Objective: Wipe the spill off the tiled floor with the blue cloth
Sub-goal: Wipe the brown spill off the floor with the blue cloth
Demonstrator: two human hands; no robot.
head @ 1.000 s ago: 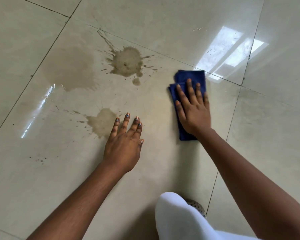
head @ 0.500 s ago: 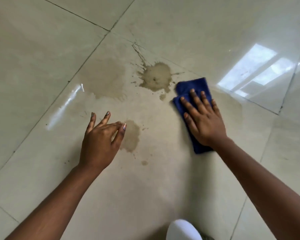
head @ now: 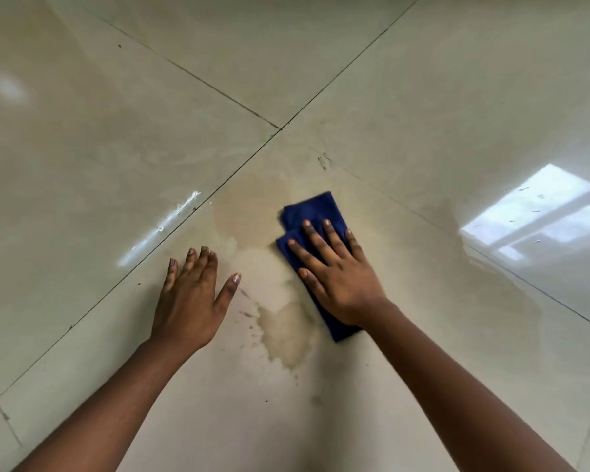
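The right hand (head: 338,270) presses flat on the folded blue cloth (head: 312,212), which has slid left onto the spot where the splattered brown puddle sat a moment ago; that puddle no longer shows. The left hand (head: 191,294) lies open, palm down, holding nothing, bracing on the tiled floor (head: 116,131). A tan spill patch (head: 286,332) remains just beside the cloth, and a fainter smear (head: 242,212) farther out, so more wiping seems needed.

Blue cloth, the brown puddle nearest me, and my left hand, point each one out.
blue cloth (head: 315,207): head view, bare far corner.
brown puddle (head: 286,332): head view, its middle.
left hand (head: 189,298): head view, back of hand, flat on the tile.
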